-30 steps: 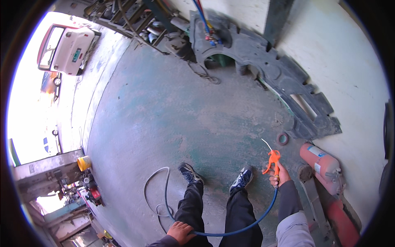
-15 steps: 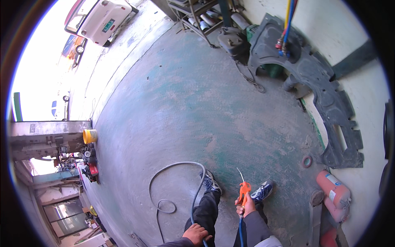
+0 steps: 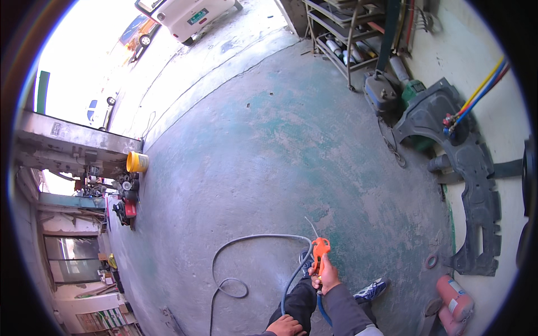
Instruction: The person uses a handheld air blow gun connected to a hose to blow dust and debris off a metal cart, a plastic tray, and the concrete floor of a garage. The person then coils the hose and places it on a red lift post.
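Observation:
My right hand (image 3: 327,275) is wrapped round the handle of an orange air blow gun (image 3: 320,252). Its thin metal nozzle tilts up and to the left, and a blue hose joins the grip from below. At the lower edge, my left hand (image 3: 287,326) has its fingers curled over the grey-blue air hose (image 3: 263,235) in front of my dark trouser leg. From there the hose rises, bends left in a wide arc, and lies on the floor with a small loop. The lower part of the left hand is cut off by the frame edge.
Along the right wall lean a large black plastic panel (image 3: 482,207) and red cylinders (image 3: 455,297), with a tape roll (image 3: 431,261) nearby. A metal rack (image 3: 350,42) stands at the back right. A yellow bucket (image 3: 137,162) sits left; a white vehicle (image 3: 193,19) is outside.
The view has turned, so the surroundings sit differently. My right hand has brought the blow gun left, closer to the hose arc. My left hand appears lower, still at the hose.

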`<state>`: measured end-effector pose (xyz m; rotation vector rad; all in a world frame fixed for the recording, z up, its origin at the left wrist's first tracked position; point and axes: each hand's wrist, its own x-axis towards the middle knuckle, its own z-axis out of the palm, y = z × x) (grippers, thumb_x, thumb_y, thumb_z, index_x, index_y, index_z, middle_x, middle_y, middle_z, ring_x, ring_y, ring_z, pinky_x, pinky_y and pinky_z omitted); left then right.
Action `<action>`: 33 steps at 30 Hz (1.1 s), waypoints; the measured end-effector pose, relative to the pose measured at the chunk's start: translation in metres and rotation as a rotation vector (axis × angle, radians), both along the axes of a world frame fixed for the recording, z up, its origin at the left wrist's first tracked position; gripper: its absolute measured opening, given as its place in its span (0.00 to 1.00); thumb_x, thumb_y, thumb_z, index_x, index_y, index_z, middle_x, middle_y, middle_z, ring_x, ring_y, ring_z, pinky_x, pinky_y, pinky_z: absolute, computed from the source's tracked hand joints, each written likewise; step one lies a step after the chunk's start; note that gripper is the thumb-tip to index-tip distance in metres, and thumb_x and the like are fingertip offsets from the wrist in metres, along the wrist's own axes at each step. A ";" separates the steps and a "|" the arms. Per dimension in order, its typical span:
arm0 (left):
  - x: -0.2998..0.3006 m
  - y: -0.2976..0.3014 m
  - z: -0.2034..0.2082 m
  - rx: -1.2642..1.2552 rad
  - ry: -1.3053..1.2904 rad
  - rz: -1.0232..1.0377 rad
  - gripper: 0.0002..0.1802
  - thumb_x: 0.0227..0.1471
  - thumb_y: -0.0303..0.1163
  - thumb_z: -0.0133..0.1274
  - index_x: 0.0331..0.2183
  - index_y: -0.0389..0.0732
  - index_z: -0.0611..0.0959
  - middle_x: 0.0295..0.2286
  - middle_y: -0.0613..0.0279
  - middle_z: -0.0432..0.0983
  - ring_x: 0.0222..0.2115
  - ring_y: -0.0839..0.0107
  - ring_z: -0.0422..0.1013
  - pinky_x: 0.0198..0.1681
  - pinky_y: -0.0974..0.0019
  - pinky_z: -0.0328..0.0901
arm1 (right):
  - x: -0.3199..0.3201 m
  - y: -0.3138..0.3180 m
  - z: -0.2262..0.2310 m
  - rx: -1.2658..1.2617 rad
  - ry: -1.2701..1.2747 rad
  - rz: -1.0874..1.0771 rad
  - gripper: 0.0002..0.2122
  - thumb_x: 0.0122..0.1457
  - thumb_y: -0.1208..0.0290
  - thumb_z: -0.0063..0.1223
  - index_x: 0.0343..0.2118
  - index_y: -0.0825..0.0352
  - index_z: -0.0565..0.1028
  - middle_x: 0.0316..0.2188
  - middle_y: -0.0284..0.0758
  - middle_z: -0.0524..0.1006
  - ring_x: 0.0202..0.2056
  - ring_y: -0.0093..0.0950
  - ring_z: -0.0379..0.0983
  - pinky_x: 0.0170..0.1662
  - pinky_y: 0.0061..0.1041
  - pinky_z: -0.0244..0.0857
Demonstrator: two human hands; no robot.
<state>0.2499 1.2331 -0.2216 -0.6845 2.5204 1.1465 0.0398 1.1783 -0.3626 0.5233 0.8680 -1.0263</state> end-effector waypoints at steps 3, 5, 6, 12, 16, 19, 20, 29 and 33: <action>0.010 -0.004 -0.005 -0.051 0.131 0.119 0.15 0.54 0.42 0.56 0.22 0.44 0.76 0.22 0.57 0.69 0.28 0.55 0.69 0.38 0.53 0.64 | 0.008 -0.028 0.015 0.015 0.036 0.043 0.26 0.65 0.39 0.35 0.32 0.62 0.69 0.20 0.32 0.72 0.10 0.19 0.58 0.12 0.23 0.54; 0.016 -0.008 -0.006 -0.038 0.082 0.116 0.15 0.52 0.42 0.57 0.22 0.45 0.76 0.24 0.59 0.68 0.31 0.58 0.68 0.43 0.55 0.62 | 0.010 -0.041 0.022 0.023 0.069 0.054 0.26 0.65 0.39 0.35 0.31 0.62 0.69 0.20 0.31 0.72 0.10 0.19 0.58 0.12 0.23 0.54; 0.017 -0.011 -0.005 -0.033 0.105 0.135 0.14 0.52 0.42 0.57 0.22 0.44 0.76 0.24 0.59 0.68 0.31 0.57 0.68 0.43 0.54 0.63 | 0.011 -0.046 0.024 0.031 0.087 0.059 0.26 0.65 0.38 0.35 0.31 0.62 0.69 0.19 0.31 0.72 0.10 0.19 0.59 0.12 0.22 0.54; 0.022 -0.050 0.007 0.073 0.022 0.124 0.16 0.57 0.45 0.53 0.25 0.44 0.79 0.25 0.60 0.73 0.33 0.59 0.70 0.42 0.59 0.63 | -0.011 -0.070 0.046 0.034 0.146 0.030 0.25 0.66 0.41 0.35 0.38 0.63 0.70 0.26 0.36 0.77 0.12 0.19 0.58 0.15 0.22 0.55; 0.043 -0.089 0.018 0.085 -0.052 0.359 0.19 0.57 0.48 0.52 0.27 0.43 0.82 0.26 0.57 0.76 0.33 0.54 0.72 0.42 0.55 0.63 | -0.054 -0.091 0.077 -0.059 0.155 0.021 0.22 0.69 0.47 0.34 0.50 0.62 0.69 0.44 0.44 0.78 0.16 0.18 0.59 0.18 0.21 0.57; 0.072 -0.118 0.041 0.069 -0.140 0.429 0.22 0.57 0.50 0.51 0.24 0.42 0.82 0.25 0.56 0.78 0.33 0.53 0.72 0.40 0.54 0.63 | -0.074 -0.124 0.092 -0.013 0.206 0.037 0.22 0.69 0.47 0.35 0.51 0.60 0.69 0.42 0.41 0.78 0.16 0.18 0.59 0.18 0.21 0.56; 0.082 -0.132 0.050 0.052 -0.141 0.450 0.23 0.57 0.51 0.52 0.23 0.42 0.82 0.24 0.55 0.78 0.31 0.52 0.72 0.38 0.53 0.64 | -0.077 -0.139 0.093 -0.003 0.220 0.022 0.22 0.68 0.46 0.35 0.50 0.60 0.69 0.41 0.40 0.78 0.16 0.18 0.58 0.18 0.20 0.56; 0.142 -0.329 0.116 -0.231 -0.188 0.754 0.23 0.48 0.44 0.60 0.11 0.40 0.77 0.12 0.52 0.70 0.19 0.47 0.68 0.25 0.47 0.60 | -0.007 -0.305 -0.005 0.201 0.265 -0.109 0.26 0.67 0.41 0.32 0.32 0.61 0.72 0.22 0.32 0.71 0.14 0.20 0.57 0.18 0.24 0.58; 0.129 -0.421 0.125 -0.288 -0.233 0.823 0.19 0.43 0.38 0.64 0.11 0.41 0.76 0.13 0.55 0.70 0.20 0.51 0.67 0.28 0.51 0.59 | 0.040 -0.401 -0.073 0.305 0.172 -0.053 0.26 0.66 0.39 0.32 0.30 0.60 0.70 0.22 0.31 0.70 0.14 0.21 0.58 0.19 0.25 0.59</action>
